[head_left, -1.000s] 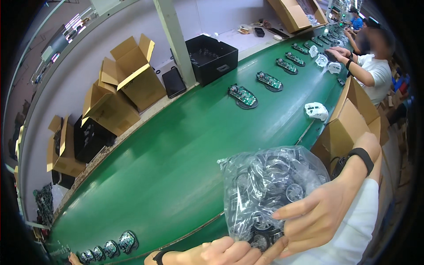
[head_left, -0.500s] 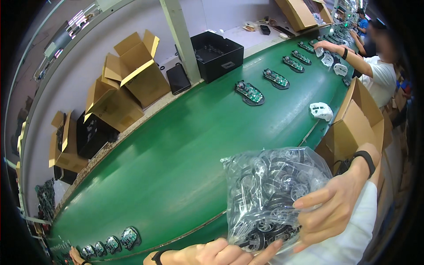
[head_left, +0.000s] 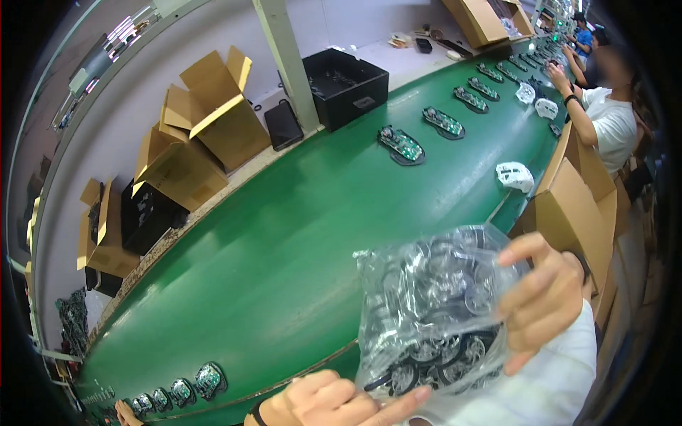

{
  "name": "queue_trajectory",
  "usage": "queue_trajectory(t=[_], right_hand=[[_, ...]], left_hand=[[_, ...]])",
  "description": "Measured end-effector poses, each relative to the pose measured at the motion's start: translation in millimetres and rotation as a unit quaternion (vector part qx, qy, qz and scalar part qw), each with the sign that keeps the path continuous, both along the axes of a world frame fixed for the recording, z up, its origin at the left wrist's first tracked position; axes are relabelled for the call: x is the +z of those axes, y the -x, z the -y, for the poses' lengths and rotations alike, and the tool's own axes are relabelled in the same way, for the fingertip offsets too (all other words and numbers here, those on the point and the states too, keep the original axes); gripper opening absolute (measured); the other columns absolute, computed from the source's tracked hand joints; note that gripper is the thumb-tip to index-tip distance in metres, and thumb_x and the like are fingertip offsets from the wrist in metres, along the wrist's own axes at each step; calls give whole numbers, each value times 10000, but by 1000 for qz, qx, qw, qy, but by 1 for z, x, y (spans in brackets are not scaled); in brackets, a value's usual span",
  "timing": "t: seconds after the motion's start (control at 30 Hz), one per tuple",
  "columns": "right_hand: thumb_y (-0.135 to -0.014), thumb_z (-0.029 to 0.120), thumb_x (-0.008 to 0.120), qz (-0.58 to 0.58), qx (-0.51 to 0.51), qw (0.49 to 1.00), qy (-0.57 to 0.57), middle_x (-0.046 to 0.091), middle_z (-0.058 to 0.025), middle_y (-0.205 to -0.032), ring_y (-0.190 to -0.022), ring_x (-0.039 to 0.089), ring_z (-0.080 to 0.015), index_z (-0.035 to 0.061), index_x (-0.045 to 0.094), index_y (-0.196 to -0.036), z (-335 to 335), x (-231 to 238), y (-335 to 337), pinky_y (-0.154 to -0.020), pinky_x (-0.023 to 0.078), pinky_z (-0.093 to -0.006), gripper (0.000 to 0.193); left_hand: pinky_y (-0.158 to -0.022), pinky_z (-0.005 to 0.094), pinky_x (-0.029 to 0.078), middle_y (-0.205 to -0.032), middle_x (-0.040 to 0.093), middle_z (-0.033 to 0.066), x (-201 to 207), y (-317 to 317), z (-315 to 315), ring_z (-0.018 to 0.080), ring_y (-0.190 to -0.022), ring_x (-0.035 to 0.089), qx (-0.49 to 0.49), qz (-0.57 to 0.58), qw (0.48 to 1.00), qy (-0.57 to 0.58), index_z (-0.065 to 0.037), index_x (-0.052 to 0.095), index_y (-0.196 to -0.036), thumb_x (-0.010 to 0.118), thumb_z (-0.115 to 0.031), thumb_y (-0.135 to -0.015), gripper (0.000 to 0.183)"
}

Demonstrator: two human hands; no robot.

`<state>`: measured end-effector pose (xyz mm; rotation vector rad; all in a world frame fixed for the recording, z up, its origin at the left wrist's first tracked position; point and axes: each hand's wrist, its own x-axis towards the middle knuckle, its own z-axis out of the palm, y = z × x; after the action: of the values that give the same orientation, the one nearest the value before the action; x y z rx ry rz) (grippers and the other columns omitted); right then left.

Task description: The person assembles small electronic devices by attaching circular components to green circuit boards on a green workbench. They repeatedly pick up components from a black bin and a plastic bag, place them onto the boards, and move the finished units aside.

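Observation:
In front of me at the belt's near edge lies a clear plastic bag, filled with small clear wheels that have black rims. Its film is folded back, and the wheels nearest my body show through the mouth. My right hand grips the bag's right side, slightly blurred, with the fingers bent over the film. At the lower edge my left hand is closed on the near rim of the bag, its index finger stretched along it. Part of that grip is hidden.
A green conveyor belt carries mouse bases with circuit boards and white shells. An open cardboard box stands at my right. Along the far side are cartons and a black bin. A co-worker sits farther right.
My right hand has moved up and pulled the film back, so more wheels lie uncovered at the bag's mouth. My left hand has shifted slightly left. The co-worker's hands have drawn together and up.

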<state>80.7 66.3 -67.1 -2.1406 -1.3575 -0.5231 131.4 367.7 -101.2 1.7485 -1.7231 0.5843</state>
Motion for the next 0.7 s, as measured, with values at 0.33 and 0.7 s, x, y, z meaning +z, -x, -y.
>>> queue_trajectory(t=[0.33, 0.7], right_hand=[[-787, 399, 791, -120, 51, 991, -36, 618, 65, -785, -796, 585, -129, 149, 649, -748, 13, 34, -36, -961, 404, -454, 290], [-682, 136, 791, 85, -457, 869, 172, 576, -136, -1205, -1151, 555, -310, 42, 580, -1220, 122, -120, -321, -937, 488, -415, 586]], left_hand=[[-447, 244, 205, -634, 194, -47, -2, -12, 25, 80, -500, 240, -47, 0, 997, 56, -164, 790, -1028, 760, -178, -633, 397], [-448, 260, 230, -632, 189, -33, 10, -8, 16, 91, -499, 275, -37, -29, 999, -9, -145, 760, -1109, 706, -289, -685, 451]])
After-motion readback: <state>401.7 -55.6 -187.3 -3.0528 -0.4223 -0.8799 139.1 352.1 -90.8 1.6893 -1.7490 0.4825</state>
